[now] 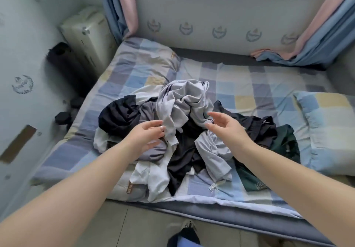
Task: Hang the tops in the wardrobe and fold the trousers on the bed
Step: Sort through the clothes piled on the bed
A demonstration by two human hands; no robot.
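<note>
While both bare forearms reach in from the lower corners of the frame, the left hand (pixel 147 138) hovers at the left flank of the clothes pile (pixel 184 131) with its fingers loosely spread and slightly bent, the fingertips just at the edge of a pale grey garment (pixel 180 110); whether they touch the cloth cannot be told. The right hand (pixel 224 126) is held over the middle of the heap, fingers straight and fanned wide, holding nothing. The pile sits at the centre of the frame on the bed (pixel 249 85), a soft tangle of crumpled knits: the pale grey garment with dark stripes mounded on top, a black garment (pixel 119 116) bunched into a rounded lump on the left, a white piece (pixel 153 177) trailing toward the lower edge, and a dark green garment (pixel 284 146) with a small printed mark lying flatter on the right. A checked sheet in blue, grey and yellow squares, wrinkled, covers the bed. Matching pillows lie at the upper left (pixel 146 60) and the right edge (pixel 326 131). Pink and blue curtains (pixel 315 35) drape down at the upper right.
</note>
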